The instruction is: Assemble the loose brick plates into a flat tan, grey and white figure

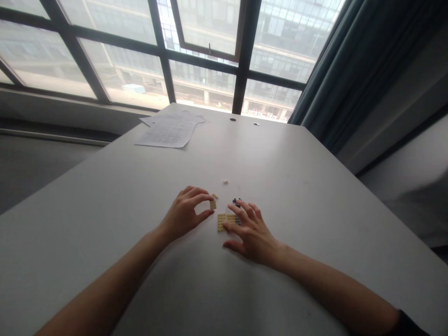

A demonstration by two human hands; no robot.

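My left hand (189, 208) holds a small tan studded plate (213, 204) between thumb and index finger. My right hand (250, 231) is spread over a larger tan studded plate (221, 222), with its fingers apart and partly covering it. Grey studded pieces (238, 220) adjoin the right side of that plate, partly hidden by the fingers. Small black pieces (237, 201) lie just beyond my right fingertips. Another small tan piece (215, 196) is beyond the one in my left hand, and a tiny white piece (225, 181) lies farther out.
The white table (259, 158) stretches away to a large window. Printed papers (168, 133) overlap near its far left edge. Two small round holes are near the far edge, and a dark curtain (343, 70) hangs at the right.
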